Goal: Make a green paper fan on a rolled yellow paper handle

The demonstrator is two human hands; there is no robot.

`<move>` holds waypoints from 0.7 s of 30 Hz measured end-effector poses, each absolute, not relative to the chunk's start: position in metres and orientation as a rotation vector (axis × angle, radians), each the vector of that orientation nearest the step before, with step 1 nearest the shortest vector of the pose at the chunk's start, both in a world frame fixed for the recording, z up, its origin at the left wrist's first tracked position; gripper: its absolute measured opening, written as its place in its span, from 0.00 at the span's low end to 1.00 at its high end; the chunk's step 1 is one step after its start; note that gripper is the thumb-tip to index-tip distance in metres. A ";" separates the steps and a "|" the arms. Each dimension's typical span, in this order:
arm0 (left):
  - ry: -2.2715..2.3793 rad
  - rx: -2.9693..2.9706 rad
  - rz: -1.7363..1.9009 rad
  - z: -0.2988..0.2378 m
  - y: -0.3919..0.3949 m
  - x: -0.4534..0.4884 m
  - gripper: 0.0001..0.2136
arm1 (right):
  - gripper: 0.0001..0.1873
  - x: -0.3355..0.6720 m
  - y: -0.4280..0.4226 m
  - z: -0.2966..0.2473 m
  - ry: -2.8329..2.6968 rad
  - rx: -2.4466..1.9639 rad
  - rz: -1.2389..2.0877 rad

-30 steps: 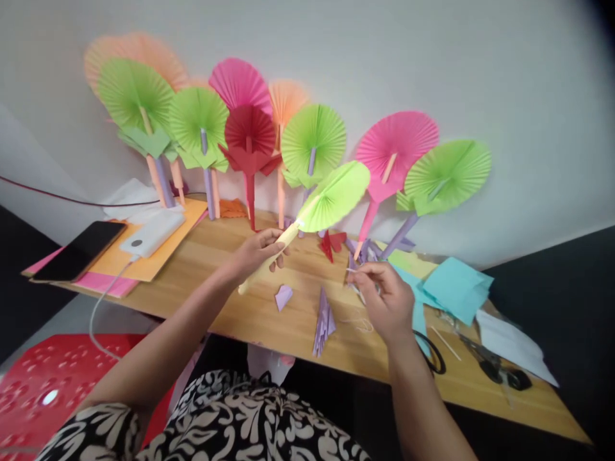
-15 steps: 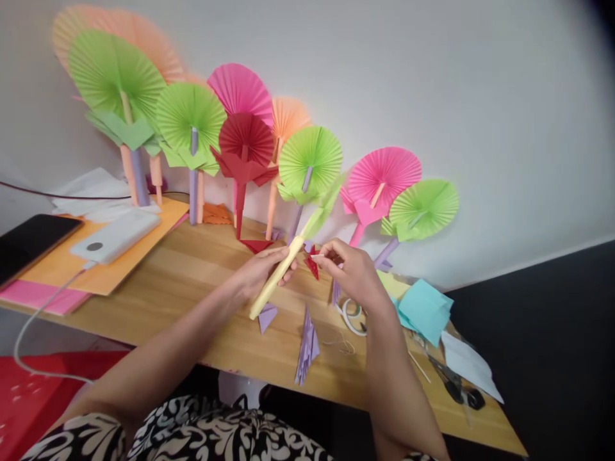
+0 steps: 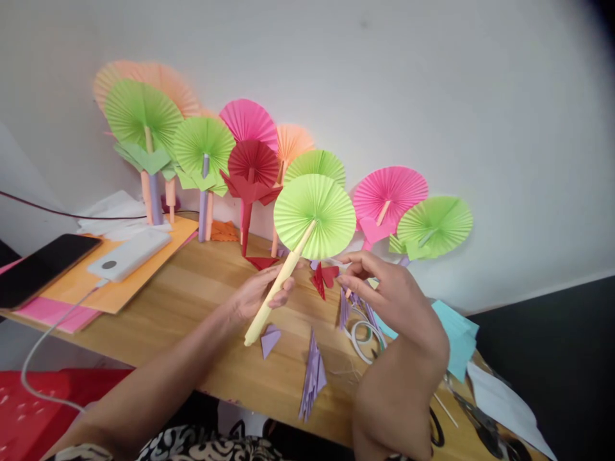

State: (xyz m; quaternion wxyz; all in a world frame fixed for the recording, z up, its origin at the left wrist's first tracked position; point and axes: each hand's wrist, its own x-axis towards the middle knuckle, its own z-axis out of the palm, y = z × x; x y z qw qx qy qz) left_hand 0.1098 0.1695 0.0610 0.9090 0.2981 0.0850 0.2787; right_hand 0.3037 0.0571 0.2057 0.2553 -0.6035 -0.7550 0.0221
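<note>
My left hand (image 3: 266,291) is wrapped around the lower part of a pale yellow rolled-paper handle. On its upper end sits a round green pleated paper fan (image 3: 314,208), its flat side turned toward me. To the right of the fan hovers my right hand (image 3: 384,282), thumb and forefinger bent and slightly apart, with nothing visible between them. Beside those fingertips lies a folded red paper piece (image 3: 323,278) on the table. Purple folded paper pieces (image 3: 313,378) lie below, and white tape rolls (image 3: 368,336) rest under my right hand.
Several finished paper fans on stems, such as a pink one (image 3: 390,195) and a dark red one (image 3: 253,165), lean against the wall. On the left are a phone (image 3: 45,266) and a white power bank (image 3: 129,255). Scissors (image 3: 485,429) and blue paper (image 3: 456,339) are at right.
My left hand has turned the fan from edge-on to facing me. The right hand has moved right, and the small white scrap in its fingers no longer shows. My view has shifted up.
</note>
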 end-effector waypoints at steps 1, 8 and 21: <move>0.175 0.608 0.569 0.060 0.170 0.110 0.12 | 0.06 0.305 0.056 0.205 -2.048 -1.648 0.053; 0.162 0.599 0.579 0.055 0.171 0.109 0.11 | 0.05 0.308 0.055 0.205 -2.056 -1.621 0.014; 0.254 0.857 0.876 0.062 0.167 0.113 0.22 | 0.07 0.295 0.062 0.197 -2.141 -1.670 0.015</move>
